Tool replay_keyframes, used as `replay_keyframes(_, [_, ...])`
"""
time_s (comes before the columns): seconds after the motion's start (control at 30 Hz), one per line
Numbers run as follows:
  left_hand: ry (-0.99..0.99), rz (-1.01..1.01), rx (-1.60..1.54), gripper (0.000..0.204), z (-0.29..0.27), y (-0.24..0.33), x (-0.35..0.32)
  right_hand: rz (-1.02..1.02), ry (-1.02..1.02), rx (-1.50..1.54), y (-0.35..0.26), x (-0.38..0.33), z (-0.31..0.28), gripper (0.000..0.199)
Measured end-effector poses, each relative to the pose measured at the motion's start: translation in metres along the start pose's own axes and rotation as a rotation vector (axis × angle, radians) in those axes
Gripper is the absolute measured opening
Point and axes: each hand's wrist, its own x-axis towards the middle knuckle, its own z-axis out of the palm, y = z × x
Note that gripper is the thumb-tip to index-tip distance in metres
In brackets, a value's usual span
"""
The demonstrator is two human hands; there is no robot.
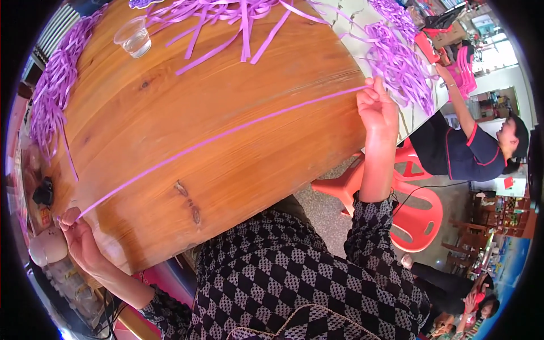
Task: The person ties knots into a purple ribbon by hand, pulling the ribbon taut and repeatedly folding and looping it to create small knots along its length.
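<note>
Purple ribbon strip [215, 139] stretched taut across the wooden bench [226, 170], pinched at its near end by the left hand [79, 238] and at its far end by the right hand [377, 110]. Beyond the strip: loose purple strips [226, 17] and a clear plastic cup [134, 37].

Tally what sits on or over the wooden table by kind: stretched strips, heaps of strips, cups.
Single purple plastic strip pulled taut between left hand and right hand: 1
Heaps of loose purple strips, one at left edge, one at top, one at right: 3
Clear plastic cup: 1
Total: 5
</note>
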Motion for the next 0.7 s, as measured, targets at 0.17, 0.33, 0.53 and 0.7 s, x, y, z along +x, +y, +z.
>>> replay_keyframes(0.17, [0.152, 0.166, 0.208, 0.010, -0.016, -0.004, -0.018, -0.026, 0.000, -0.121, -0.008, 0.010, -0.003, 0.015])
replay_keyframes(0.33, [0.131, 0.132, 0.200, 0.008, -0.026, 0.001, -0.026, -0.021, 0.007, -0.099, -0.011, 0.015, -0.003, 0.016])
replay_keyframes(0.53, [0.080, 0.147, 0.386, 0.005, 0.009, -0.049, -0.043, -0.086, -0.227, -0.203, 0.020, -0.012, 0.014, 0.011])
replay_keyframes(0.7, [0.019, 0.157, 1.079, 0.010, 0.057, -0.170, -0.060, 0.092, -0.574, -0.636, 0.079, -0.101, 0.068, 0.010])
